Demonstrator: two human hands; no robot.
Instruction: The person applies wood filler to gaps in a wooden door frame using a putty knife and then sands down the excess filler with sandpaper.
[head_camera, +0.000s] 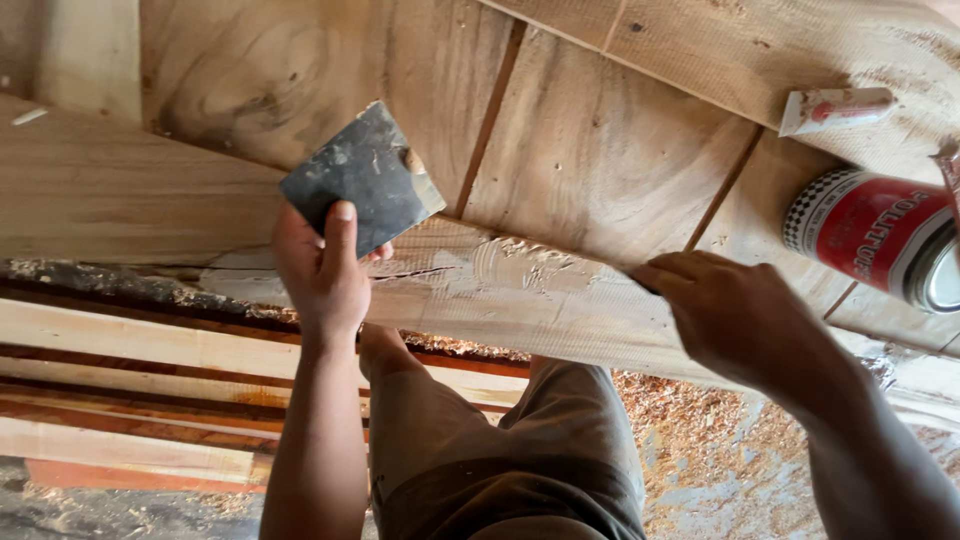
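Red can (868, 235) open, lying on planks (600, 160)

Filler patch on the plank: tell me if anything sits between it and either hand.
Nothing visible does. The right hand already presses at the edge of the pale filler patch. The left hand holds a dark flat scraper just left of it, with bare plank between.

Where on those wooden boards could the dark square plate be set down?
Bare wood lies between the left hand holding the dark plate and the red can, above the pale filler smear. The right end is crowded: can, small tube, right hand.
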